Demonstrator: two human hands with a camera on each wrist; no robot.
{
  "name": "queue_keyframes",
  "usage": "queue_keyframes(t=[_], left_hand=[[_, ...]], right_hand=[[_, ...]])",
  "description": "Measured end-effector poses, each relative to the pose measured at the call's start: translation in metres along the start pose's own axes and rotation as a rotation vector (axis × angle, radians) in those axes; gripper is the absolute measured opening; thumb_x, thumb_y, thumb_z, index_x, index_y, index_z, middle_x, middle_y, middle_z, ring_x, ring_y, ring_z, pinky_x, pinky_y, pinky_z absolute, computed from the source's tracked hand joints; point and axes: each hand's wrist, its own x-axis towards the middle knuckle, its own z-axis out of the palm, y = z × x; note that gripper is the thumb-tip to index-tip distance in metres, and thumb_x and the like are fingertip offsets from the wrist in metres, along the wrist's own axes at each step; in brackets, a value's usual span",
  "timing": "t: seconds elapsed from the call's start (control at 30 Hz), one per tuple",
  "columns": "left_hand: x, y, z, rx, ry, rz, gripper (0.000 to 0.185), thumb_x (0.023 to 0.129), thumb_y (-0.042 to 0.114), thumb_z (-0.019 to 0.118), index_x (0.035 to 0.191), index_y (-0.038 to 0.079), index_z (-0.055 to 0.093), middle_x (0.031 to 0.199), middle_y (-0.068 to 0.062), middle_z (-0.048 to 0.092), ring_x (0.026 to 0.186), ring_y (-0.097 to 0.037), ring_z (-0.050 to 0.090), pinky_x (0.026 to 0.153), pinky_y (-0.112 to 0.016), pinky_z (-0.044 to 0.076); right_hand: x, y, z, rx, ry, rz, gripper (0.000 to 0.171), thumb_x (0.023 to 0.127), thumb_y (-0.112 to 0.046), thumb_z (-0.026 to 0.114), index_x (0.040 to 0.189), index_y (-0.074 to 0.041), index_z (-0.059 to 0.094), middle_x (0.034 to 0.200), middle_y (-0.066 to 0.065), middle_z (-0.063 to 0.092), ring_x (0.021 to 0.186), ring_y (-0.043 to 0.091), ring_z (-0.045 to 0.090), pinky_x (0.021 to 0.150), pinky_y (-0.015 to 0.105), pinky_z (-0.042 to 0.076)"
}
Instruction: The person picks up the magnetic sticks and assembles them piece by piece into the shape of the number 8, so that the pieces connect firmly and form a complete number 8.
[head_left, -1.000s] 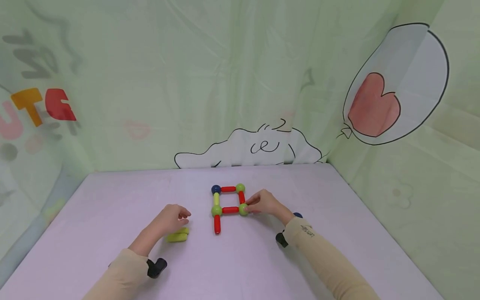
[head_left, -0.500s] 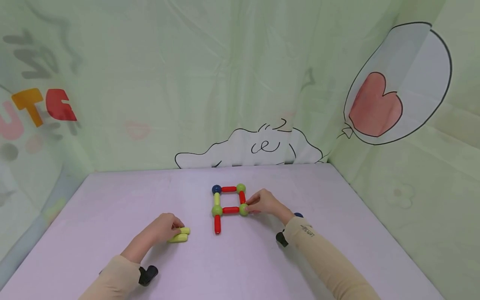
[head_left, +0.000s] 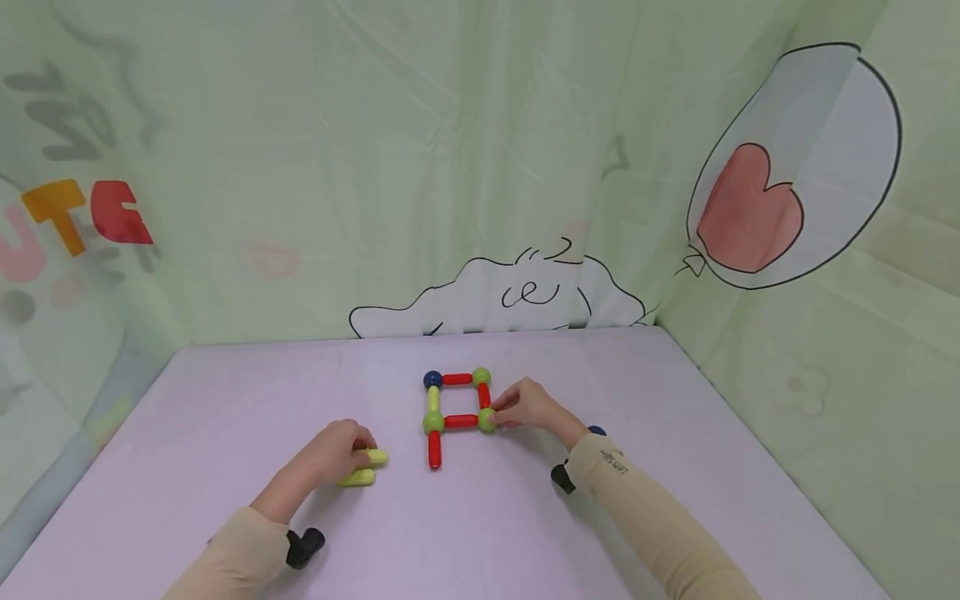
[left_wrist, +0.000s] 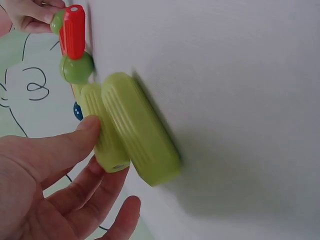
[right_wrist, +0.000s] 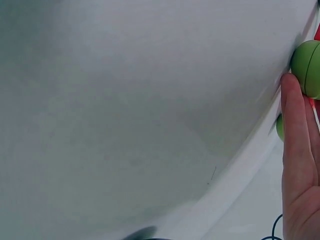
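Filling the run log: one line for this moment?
left hand: pinches yellow-green plastic stick | right hand: touches green ball of red-stick frame | on pink table

yellow sticks [left_wrist: 132, 132]: ribbed plastic (matt) | green ball [right_wrist: 307, 67]: glossy | table [head_left: 225, 400]: matt

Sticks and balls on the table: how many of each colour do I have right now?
Red sticks: 4
Yellow sticks: 3
Green balls: 3
Blue ball: 1
Total: 11, not counting a half-hidden blue piece behind the right wrist.
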Motion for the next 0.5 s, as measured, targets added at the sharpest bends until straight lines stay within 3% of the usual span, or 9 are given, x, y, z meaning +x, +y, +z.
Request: queue_keyframes(t=[0.27, 0.5], left_hand=[[0.009, 0.026, -0.001, -0.053, 0.033, -0.028, 0.011, 0.076, 0.013, 0.063, 0.086, 0.009, 0.062, 0.077, 0.002, 0.055, 0.07, -0.012, 0.049, 0.065, -0.028, 0.043], [0.016, 0.044, 0.006, -0.134, 0.003, -0.022, 0.014, 0.076, 0.014, 0.063, 0.088, 0.008, 0.061, 0.077, 0.001, 0.056, 0.07, -0.012, 0.049, 0.065, -0.027, 0.044]], right_hand=[[-0.002, -0.002, -0.001, -0.016, -0.008, 0.006, 0.024, 0.067, -0.021, 0.071, 0.087, -0.008, 0.067, 0.076, 0.002, 0.06, 0.061, 0.014, 0.055, 0.058, 0.023, 0.046], [-0.001, -0.003, 0.0, -0.019, 0.0, 0.007, 0.023, 0.066, -0.021, 0.072, 0.085, -0.009, 0.067, 0.075, 0.001, 0.06, 0.061, 0.014, 0.055, 0.057, 0.022, 0.046]])
